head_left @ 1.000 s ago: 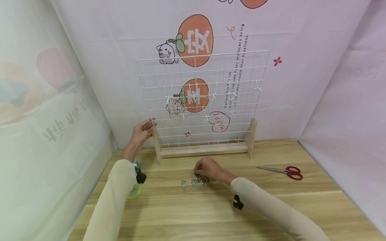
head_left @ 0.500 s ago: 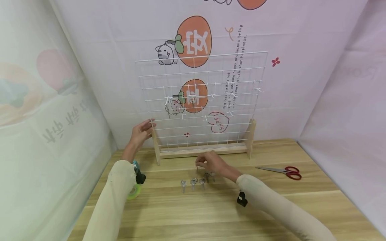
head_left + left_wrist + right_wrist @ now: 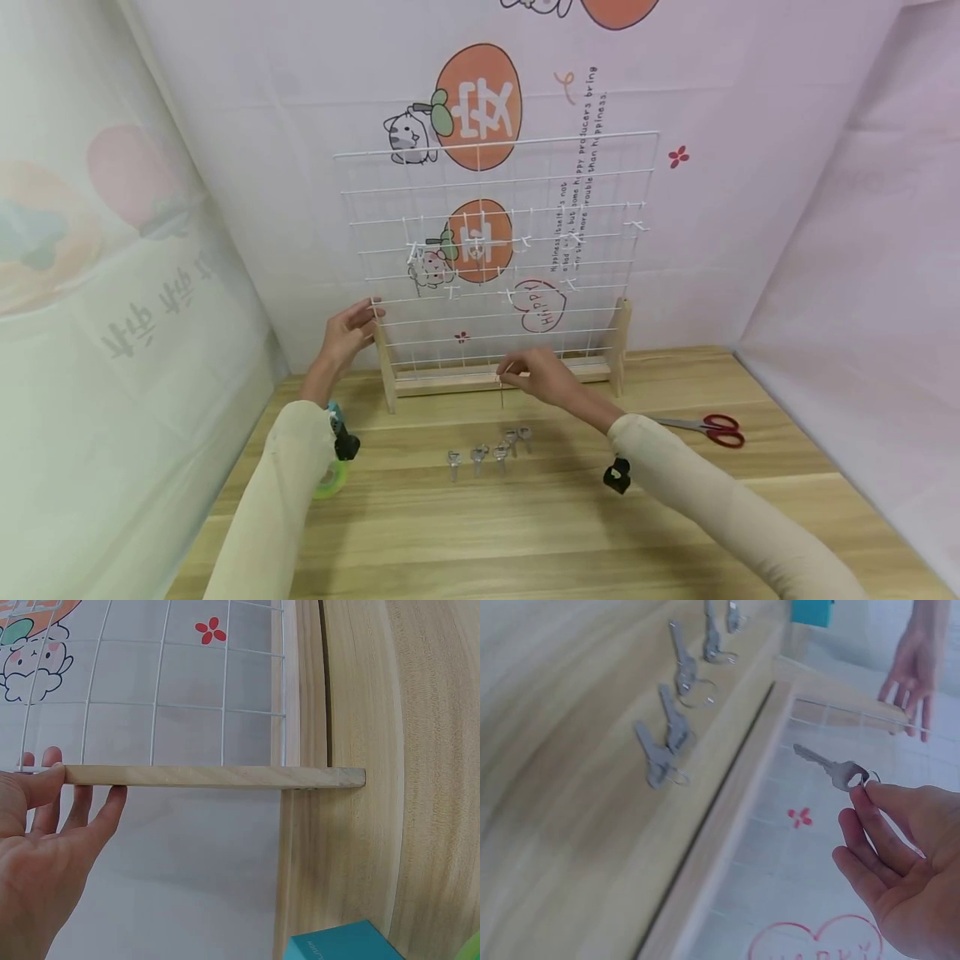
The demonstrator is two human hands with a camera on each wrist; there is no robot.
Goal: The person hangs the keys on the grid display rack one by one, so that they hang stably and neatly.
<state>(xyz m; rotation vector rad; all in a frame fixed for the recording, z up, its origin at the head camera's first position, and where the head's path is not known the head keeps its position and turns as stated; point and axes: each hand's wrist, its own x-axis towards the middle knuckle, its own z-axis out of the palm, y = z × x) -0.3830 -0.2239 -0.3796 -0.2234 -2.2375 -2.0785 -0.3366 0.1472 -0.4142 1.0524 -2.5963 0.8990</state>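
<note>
A white wire grid panel (image 3: 495,250) stands upright in a wooden base (image 3: 498,379) at the back of the table; small white hooks dot its wires. My left hand (image 3: 348,329) rests with straight fingers against the base's left wooden post (image 3: 210,776). My right hand (image 3: 525,373) pinches the ring of a silver key (image 3: 832,769), which hangs in front of the grid's lower wires. Several more silver keys (image 3: 487,450) lie in a row on the table below that hand, also seen in the right wrist view (image 3: 667,742).
Red-handled scissors (image 3: 708,427) lie on the wooden table to the right of the base. A green tape roll (image 3: 333,479) sits under my left forearm, by a teal box (image 3: 345,941). Printed fabric walls close in at left, back and right.
My right hand has lifted one key off the row on the table and carried it up and back toward the grid. The left hand has stayed on the post.
</note>
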